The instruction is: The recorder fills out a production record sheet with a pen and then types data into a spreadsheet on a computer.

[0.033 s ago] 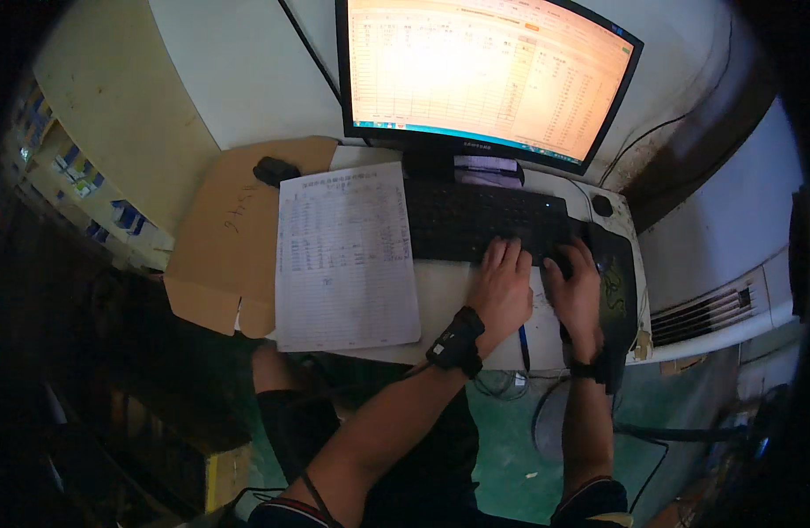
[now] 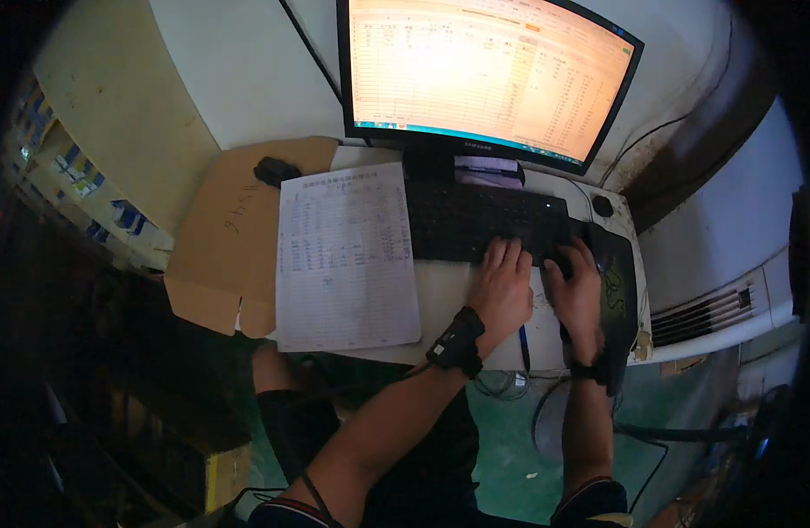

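Note:
My left hand point(image 2: 504, 286) rests on the front edge of a black keyboard point(image 2: 475, 216), its fingers stretched out over the lower keys. A dark band is strapped round that wrist. Beside it, my right hand point(image 2: 578, 290) lies at the keyboard's right end, thumb and fingers apart; what lies beneath its fingertips is too dark to make out. Left of the keyboard is a sheet of paper point(image 2: 348, 299) with a ruled table and handwriting. Behind the keyboard stands a lit monitor point(image 2: 484, 79) showing a spreadsheet.
Flattened cardboard point(image 2: 216, 238) lies under the paper, with a dark mouse-shaped object point(image 2: 276, 171) on it. A dark mouse pad point(image 2: 618, 299) is right of my right hand. A blue pen point(image 2: 524, 348) lies near the desk's front edge. Cables hang below.

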